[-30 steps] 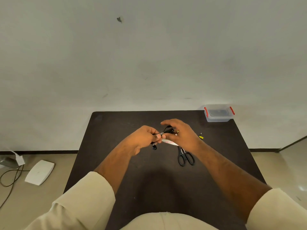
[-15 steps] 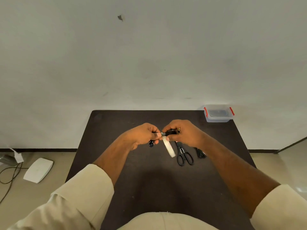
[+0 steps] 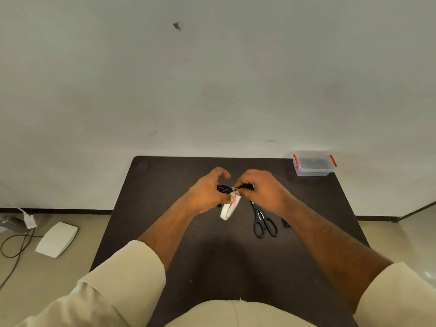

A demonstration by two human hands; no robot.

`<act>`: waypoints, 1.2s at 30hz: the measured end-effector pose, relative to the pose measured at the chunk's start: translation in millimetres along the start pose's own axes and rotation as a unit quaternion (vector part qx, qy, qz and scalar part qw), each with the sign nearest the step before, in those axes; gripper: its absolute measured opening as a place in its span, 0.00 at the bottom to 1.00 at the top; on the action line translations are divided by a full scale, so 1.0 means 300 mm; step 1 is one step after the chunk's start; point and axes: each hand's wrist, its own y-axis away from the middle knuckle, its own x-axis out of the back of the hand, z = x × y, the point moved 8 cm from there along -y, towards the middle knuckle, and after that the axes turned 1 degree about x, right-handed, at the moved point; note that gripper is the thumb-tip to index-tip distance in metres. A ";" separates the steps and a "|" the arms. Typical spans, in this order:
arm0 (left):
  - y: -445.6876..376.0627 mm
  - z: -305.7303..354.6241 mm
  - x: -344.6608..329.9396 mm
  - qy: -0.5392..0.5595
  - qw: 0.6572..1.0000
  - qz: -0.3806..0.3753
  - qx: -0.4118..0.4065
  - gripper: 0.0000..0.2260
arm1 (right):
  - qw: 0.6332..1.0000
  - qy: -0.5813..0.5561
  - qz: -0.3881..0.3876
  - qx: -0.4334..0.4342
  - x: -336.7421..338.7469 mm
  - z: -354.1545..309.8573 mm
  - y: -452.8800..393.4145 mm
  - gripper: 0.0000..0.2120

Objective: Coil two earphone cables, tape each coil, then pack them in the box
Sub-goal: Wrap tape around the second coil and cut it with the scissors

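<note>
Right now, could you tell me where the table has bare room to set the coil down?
The left half of the table, beside the left hand, is bare, as is the far strip toward the box. It is crowded around the tape roll and scissors.

Dark brown table [image 3: 212, 267] pushed up against a plain off-white wall [image 3: 212, 79], which has a small dark chip [image 3: 177, 25] high up and a few faint scuffs lower down. Floor [image 3: 70, 274] is shiny beige tile with a dark baseboard [image 3: 59, 211] along the bottom of the wall. On the floor off the table's left edge there's a flat white device [image 3: 56, 239], looks like a pedal or router, can't tell which. Further left, near the wall, a black cord [image 3: 14, 246] loops around and runs up to a white plug [image 3: 28, 220]. A dark metal bar [image 3: 415, 211] slants across the floor on the far right.
</note>
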 end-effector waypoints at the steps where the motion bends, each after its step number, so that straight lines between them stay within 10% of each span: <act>1: 0.000 -0.002 0.010 -0.006 1.000 0.028 -0.014 0.31 | 1.000 -0.010 0.014 -0.009 -0.002 0.007 0.002 0.04; 4: 0.015 -0.050 0.012 0.097 0.992 0.080 0.001 0.39 | 0.989 -0.107 0.075 -0.075 0.001 0.047 0.012 0.04; 14: 0.021 -0.126 -0.058 0.339 0.937 0.086 -0.001 0.08 | 0.896 -0.385 0.131 -0.180 -0.017 0.056 0.019 0.07; 22: 0.020 -0.033 -0.014 0.362 0.919 0.102 -0.115 0.13 | 0.728 -0.591 -0.069 -0.340 -0.106 0.073 0.040 0.08; 29: 0.022 -0.041 0.011 0.380 0.912 0.103 -0.117 0.12 | 0.873 -0.431 -0.030 -0.228 -0.053 0.040 0.010 0.11; 36: 0.026 -0.051 0.013 0.396 0.902 0.138 -0.104 0.08 | 0.994 0.078 0.076 -0.022 0.030 -0.051 -0.008 0.04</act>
